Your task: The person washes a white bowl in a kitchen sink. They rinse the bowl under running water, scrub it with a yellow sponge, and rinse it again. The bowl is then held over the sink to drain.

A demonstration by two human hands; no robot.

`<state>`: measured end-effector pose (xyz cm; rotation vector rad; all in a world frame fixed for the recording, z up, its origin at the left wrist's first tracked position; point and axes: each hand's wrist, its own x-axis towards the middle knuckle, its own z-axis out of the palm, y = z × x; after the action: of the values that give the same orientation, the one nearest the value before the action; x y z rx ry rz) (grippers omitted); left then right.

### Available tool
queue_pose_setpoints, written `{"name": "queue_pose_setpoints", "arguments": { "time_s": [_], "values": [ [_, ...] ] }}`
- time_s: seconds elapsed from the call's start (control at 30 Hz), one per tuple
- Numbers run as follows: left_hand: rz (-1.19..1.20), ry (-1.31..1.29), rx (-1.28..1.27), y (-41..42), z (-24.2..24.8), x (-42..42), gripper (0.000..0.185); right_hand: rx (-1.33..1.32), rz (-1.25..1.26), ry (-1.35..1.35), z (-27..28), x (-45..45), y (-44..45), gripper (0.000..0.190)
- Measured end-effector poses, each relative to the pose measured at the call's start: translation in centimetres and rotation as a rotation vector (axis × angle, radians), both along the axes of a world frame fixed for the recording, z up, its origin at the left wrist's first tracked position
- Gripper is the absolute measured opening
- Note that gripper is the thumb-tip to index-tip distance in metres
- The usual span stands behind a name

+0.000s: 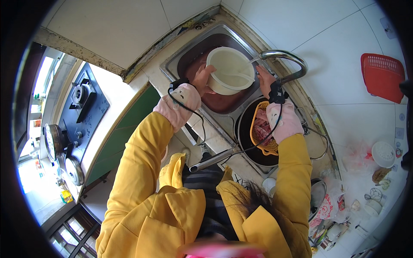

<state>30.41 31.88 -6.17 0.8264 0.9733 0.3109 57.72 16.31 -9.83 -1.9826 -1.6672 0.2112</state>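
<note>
My left hand [202,80] grips the left side of a white plastic bowl [230,87], thumb over its rim. The bowl is tilted above reddish water [219,102] in the steel sink [168,69]. From the curved chrome faucet [285,54], water runs into the bowl. A pale curved shape shows inside it, too unclear to name. Just right of the bowl, my right hand [265,79] is near the faucet with fingers extended, holding nothing that I can see. Below that hand, a yellow plastic basket [269,150] of raw meat [260,127] sits in a dark wok [246,138].
The wok's tubular metal handle [213,159] juts over the counter edge towards me. Wrist cables hang near both arms. A gas stove [85,103] with a pot [53,142] stands left. A red plastic basket [382,77] hangs on the right wall. Bags and utensils crowd the lower right.
</note>
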Motion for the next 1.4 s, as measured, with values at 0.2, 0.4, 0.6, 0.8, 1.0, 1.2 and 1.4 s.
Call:
{"name": "queue_pose_setpoints", "arguments": {
  "time_s": [0.2,0.4,0.6,0.8,1.0,1.2,1.4],
  "values": [
    [-0.029,-0.043,0.017,0.2,1.1,0.3,0.058,0.032,0.044,0.012,-0.9,0.6,0.4,0.043],
    [-0.049,-0.067,-0.006,0.2,1.6,0.5,0.058,0.038,0.123,0.058,-0.8,1.1,0.7,0.046],
    [-0.045,-0.085,-0.021,-0.3,2.4,0.5,0.059,0.076,0.153,0.145,-0.1,0.7,0.7,0.047],
    [-0.071,-0.125,-0.011,-0.6,3.6,0.4,0.059,0.018,0.199,0.196,-0.1,0.6,1.2,0.048],
    [-0.079,-0.135,-0.014,-0.7,3.7,0.4,0.059,-0.02,0.202,0.016,0.7,0.3,0.6,0.048],
    [-0.06,-0.125,-0.018,-1.1,3.8,0.3,0.059,-0.01,0.218,0.045,1.1,0.0,0.8,0.048],
    [-0.058,-0.124,-0.018,-1.3,4.1,0.4,0.061,-0.049,0.182,0.046,0.3,0.5,0.5,0.047]
  ]
}}
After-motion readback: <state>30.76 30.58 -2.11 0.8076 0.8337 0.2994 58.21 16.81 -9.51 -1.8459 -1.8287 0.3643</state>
